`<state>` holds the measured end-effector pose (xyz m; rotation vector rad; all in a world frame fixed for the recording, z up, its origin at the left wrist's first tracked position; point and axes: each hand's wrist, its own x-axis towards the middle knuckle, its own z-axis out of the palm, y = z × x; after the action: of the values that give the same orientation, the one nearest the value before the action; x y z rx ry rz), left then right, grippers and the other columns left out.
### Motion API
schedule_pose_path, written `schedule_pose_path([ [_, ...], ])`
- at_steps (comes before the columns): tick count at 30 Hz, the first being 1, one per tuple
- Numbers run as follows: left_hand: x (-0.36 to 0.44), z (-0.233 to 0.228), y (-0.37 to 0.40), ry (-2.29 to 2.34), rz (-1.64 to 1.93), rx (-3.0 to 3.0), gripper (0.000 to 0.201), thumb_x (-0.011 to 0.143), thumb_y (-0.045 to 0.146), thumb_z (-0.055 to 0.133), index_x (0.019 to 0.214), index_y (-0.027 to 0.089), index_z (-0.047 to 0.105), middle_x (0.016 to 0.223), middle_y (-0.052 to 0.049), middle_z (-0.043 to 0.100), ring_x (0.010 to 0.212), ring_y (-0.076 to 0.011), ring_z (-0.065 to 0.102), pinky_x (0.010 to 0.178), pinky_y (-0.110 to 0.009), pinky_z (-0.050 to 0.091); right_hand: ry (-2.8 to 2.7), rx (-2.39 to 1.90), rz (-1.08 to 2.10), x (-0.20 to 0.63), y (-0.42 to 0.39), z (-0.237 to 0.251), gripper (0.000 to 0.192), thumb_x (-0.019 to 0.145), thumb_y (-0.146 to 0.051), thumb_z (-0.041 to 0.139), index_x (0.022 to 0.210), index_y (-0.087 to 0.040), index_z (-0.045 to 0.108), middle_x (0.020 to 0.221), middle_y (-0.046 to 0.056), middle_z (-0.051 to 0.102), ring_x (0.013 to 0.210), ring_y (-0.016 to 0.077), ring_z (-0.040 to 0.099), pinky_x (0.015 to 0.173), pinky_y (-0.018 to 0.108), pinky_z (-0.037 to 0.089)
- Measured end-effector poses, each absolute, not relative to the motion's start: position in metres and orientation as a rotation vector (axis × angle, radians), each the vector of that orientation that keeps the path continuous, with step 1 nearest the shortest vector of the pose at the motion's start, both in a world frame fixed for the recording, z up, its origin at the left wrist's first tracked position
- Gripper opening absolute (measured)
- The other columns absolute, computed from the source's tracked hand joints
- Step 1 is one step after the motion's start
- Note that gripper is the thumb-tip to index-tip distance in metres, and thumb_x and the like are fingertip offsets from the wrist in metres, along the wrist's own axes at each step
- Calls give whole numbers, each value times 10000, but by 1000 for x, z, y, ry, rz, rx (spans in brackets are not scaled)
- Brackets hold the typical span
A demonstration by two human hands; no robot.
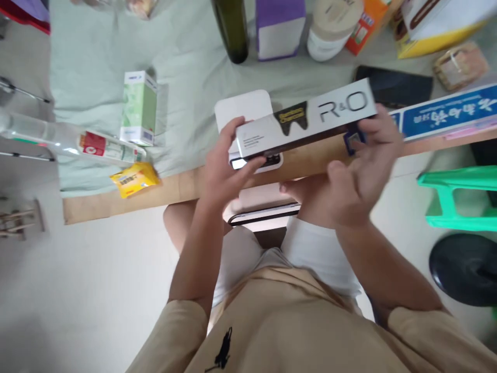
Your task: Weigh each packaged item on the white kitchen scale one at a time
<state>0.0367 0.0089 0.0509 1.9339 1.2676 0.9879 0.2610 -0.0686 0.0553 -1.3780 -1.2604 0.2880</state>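
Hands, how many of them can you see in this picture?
2. The left hand grips the left end of the white R&O box; the right hand is at its right end. No others show.

Pale floor (116, 280); wooden-edged table (174, 187) under grey-green cloth (89, 57); bright green stool (462, 223) at right.

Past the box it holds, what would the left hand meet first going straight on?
Probably the white rounded object, though the left hand might pass over it; the height between them is unclear.
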Motion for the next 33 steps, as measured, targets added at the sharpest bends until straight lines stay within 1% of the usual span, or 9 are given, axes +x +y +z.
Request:
schedule_pose_path([
  [3,-4,29,22,1305,990,1851,902,767,779,710,1508,316,487,1553,-100,560,1495,-316,516,1251,-438,466,-1372,-1374,357,225,-51,37,495,848,-320,528,1340,-348,483,1453,39,498,1510,271,427,1224,603,407],
  [9,-26,-11,46,1127,1005,1667,976,891,733,588,1670,389,111,1785,-11,143,1678,-253,171,1404,-452,219,-1444,-1289,420,211,-11,5,508,825,-272,603,1326,-266,516,1454,89,500,1427,264,486,1214,557,438],
  [13,-25,-25,57,1046,1067,1595,838,923,684,587,1636,460,210,1776,83,161,1688,-234,114,1421,-408,174,-1388,-1296,483,215,-3,-11,478,843,-288,600,1313,-270,514,1432,90,515,1433,269,480,1246,578,398],
  [17,-23,-25,58,1051,1152,1499,779,891,707,626,1564,397,382,1737,32,301,1658,-251,235,1395,-403,240,-1285,-1280,551,220,2,-16,463,835,-331,622,1287,-292,527,1372,66,549,1345,244,540,1179,505,461],
  [19,-23,-18,54,1101,1265,1447,662,871,713,653,1418,359,533,1599,-6,503,1550,-235,430,1306,-379,389,-1105,-1249,599,226,7,-15,405,820,-329,598,1219,-282,550,1199,46,605,1112,188,621,979,399,546],
  [21,-24,-10,49,1200,1355,1398,439,901,668,645,1110,282,650,1224,-33,691,1216,-193,647,1068,-337,546,-849,-1216,701,232,13,-12,299,818,-354,541,1103,-262,552,888,9,581,756,131,571,685,292,493],
  [23,-27,-5,45,1355,1404,1334,400,958,573,606,788,213,566,809,-11,598,803,-129,595,773,-279,530,-642,-1183,797,237,19,-9,236,822,-386,484,1016,-256,515,676,-36,434,546,110,403,531,248,345],
  [25,-30,-3,44,1493,1434,1245,469,988,482,563,651,191,416,647,11,409,621,-99,417,601,-261,397,-560,-1174,827,239,21,-7,213,812,-385,472,982,-257,482,620,-53,356,500,112,335,498,241,285],
  [33,-28,5,37,1396,1278,1591,596,901,601,610,567,185,345,536,30,328,540,-80,294,541,-280,239,-720,-1229,762,230,16,-11,205,825,-354,555,1006,-258,553,697,-46,482,575,93,427,552,234,338],
])
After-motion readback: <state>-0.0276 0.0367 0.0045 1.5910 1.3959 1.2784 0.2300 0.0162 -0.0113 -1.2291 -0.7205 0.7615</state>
